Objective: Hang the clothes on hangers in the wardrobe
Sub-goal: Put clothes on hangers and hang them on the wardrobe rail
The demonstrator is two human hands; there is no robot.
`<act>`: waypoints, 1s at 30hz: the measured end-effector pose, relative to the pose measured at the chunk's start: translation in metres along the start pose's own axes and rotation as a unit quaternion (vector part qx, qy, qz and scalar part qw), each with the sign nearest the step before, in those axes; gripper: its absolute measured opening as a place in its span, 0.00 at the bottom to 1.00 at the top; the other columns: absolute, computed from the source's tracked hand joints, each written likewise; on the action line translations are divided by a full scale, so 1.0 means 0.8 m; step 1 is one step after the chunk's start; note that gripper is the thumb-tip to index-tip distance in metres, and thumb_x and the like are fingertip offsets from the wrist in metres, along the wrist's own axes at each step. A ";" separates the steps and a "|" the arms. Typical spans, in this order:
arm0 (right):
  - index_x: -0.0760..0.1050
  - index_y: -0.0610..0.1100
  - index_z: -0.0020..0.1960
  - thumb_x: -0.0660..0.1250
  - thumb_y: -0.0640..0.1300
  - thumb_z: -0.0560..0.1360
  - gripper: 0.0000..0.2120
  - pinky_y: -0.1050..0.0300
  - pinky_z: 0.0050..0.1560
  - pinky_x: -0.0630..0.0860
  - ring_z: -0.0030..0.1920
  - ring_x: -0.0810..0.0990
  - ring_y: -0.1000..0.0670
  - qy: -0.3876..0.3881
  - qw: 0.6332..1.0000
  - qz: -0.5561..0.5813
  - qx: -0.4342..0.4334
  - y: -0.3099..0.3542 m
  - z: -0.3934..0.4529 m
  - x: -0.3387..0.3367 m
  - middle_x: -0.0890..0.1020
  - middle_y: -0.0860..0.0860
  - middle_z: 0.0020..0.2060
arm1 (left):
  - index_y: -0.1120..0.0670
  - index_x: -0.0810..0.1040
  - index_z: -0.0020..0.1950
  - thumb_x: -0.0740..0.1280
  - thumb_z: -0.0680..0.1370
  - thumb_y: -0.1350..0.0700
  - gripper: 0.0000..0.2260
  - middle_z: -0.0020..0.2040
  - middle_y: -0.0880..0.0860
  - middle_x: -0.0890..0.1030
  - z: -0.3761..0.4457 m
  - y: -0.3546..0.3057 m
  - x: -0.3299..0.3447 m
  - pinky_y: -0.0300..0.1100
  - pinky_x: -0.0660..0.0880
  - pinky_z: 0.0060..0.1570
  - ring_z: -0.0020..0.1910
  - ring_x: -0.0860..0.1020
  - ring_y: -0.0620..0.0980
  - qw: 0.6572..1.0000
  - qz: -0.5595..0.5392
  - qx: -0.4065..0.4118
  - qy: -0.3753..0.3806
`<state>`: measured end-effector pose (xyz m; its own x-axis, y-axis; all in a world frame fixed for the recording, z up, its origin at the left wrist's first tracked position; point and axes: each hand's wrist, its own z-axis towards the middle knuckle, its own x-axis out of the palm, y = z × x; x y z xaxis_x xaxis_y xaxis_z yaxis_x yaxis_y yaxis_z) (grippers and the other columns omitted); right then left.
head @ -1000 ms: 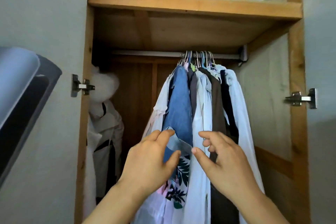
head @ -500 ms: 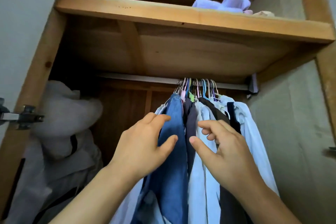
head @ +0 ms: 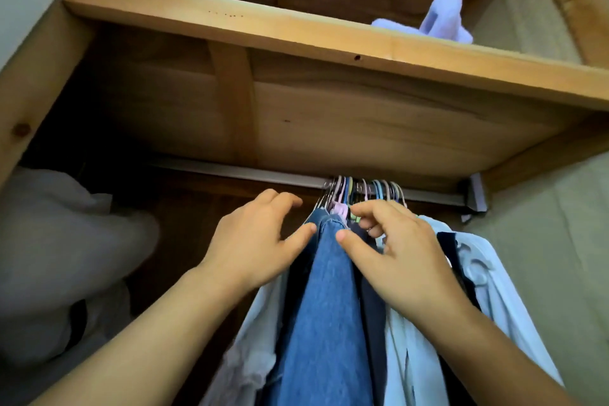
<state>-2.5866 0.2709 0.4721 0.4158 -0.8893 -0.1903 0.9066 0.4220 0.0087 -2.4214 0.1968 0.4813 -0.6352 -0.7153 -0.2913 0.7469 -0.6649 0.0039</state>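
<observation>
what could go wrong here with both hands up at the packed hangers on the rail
The hanger hooks are bunched tightly at the right end of the metal rail, so tugging the blue denim garment may unhook a neighbour. The left hand and right hand flank the denim without a plain grip, so it could slip off.

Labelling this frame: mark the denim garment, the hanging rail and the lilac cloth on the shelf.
denim garment [head: 329, 300], head view, middle of the blue fabric.
hanging rail [head: 250, 172], head view, bare stretch left of the hangers.
lilac cloth [head: 440, 18], head view, raised fold.
</observation>
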 end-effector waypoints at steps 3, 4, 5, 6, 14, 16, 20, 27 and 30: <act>0.76 0.52 0.53 0.70 0.51 0.71 0.12 0.60 0.53 0.69 0.50 0.73 0.56 0.005 1.000 -0.027 -0.010 -0.004 0.020 0.016 0.75 0.58 0.45 | 0.45 0.70 0.66 0.60 0.76 0.39 0.20 0.58 0.46 0.73 0.023 0.026 0.022 0.42 0.71 0.48 0.57 0.75 0.49 1.000 0.004 -0.012 0.024; 0.76 0.51 0.54 0.70 0.51 0.71 0.12 0.61 0.53 0.68 0.51 0.73 0.56 0.007 0.999 -0.034 -0.014 -0.005 0.025 0.021 0.75 0.58 0.46 | 0.45 0.70 0.66 0.60 0.76 0.39 0.20 0.58 0.47 0.73 0.030 0.033 0.031 0.42 0.71 0.48 0.57 0.75 0.49 0.999 0.004 -0.014 0.034; 0.76 0.51 0.54 0.71 0.51 0.71 0.13 0.61 0.53 0.68 0.52 0.73 0.55 0.010 0.999 -0.039 -0.016 -0.007 0.028 0.025 0.75 0.58 0.46 | 0.45 0.71 0.65 0.61 0.76 0.39 0.20 0.58 0.47 0.74 0.037 0.038 0.040 0.42 0.71 0.48 0.57 0.75 0.49 0.999 -0.002 -0.017 0.043; 0.76 0.51 0.54 0.71 0.50 0.70 0.13 0.62 0.53 0.68 0.52 0.73 0.55 0.013 0.999 -0.040 -0.018 -0.008 0.032 0.030 0.76 0.58 0.46 | 0.45 0.71 0.65 0.61 0.76 0.39 0.20 0.57 0.47 0.74 0.045 0.045 0.048 0.42 0.71 0.48 0.56 0.75 0.49 0.999 -0.013 -0.020 0.047; 0.76 0.55 0.50 0.71 0.50 0.70 0.10 0.74 0.52 0.65 0.53 0.73 0.59 0.014 0.999 -0.035 -0.028 -0.027 0.038 0.058 0.76 0.61 0.47 | 0.46 0.76 0.59 0.63 0.75 0.38 0.18 0.56 0.47 0.77 0.084 0.077 0.112 0.43 0.73 0.51 0.55 0.76 0.49 0.994 -0.081 -0.042 0.058; 0.77 0.54 0.51 0.68 0.54 0.67 0.13 0.74 0.52 0.64 0.52 0.72 0.61 0.009 0.999 -0.038 -0.035 -0.032 0.037 0.062 0.75 0.62 0.47 | 0.47 0.77 0.57 0.63 0.74 0.38 0.18 0.56 0.48 0.78 0.089 0.083 0.127 0.43 0.73 0.51 0.55 0.76 0.50 0.993 -0.081 -0.046 0.077; 0.77 0.54 0.51 0.65 0.55 0.64 0.16 0.77 0.51 0.63 0.51 0.72 0.64 0.006 0.998 -0.044 -0.046 -0.040 0.036 0.064 0.75 0.63 0.46 | 0.50 0.80 0.49 0.64 0.73 0.36 0.19 0.51 0.49 0.81 0.097 0.084 0.146 0.40 0.72 0.43 0.52 0.78 0.50 0.984 -0.118 -0.082 0.107; 0.77 0.53 0.49 0.67 0.52 0.64 0.14 0.76 0.49 0.65 0.51 0.73 0.63 -0.003 0.998 -0.030 -0.059 -0.050 0.032 0.068 0.75 0.62 0.45 | 0.54 0.68 0.27 0.69 0.71 0.40 0.22 0.24 0.50 0.68 0.100 0.081 0.164 0.41 0.58 0.30 0.26 0.69 0.51 0.944 -0.245 -0.155 0.159; 0.76 0.54 0.49 0.67 0.52 0.63 0.14 0.76 0.48 0.65 0.51 0.73 0.63 -0.006 0.998 -0.034 -0.061 -0.054 0.031 0.069 0.75 0.62 0.45 | 0.56 0.74 0.36 0.71 0.72 0.48 0.13 0.21 0.50 0.67 0.101 0.077 0.172 0.40 0.58 0.28 0.17 0.63 0.45 0.907 -0.343 -0.176 0.170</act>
<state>-2.6009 0.1997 0.4854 0.3555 -0.9183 -0.1744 0.9174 0.3785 -0.1231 -2.4785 0.0397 0.5189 -0.9215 -0.0129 -0.3881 0.2542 -0.7754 -0.5780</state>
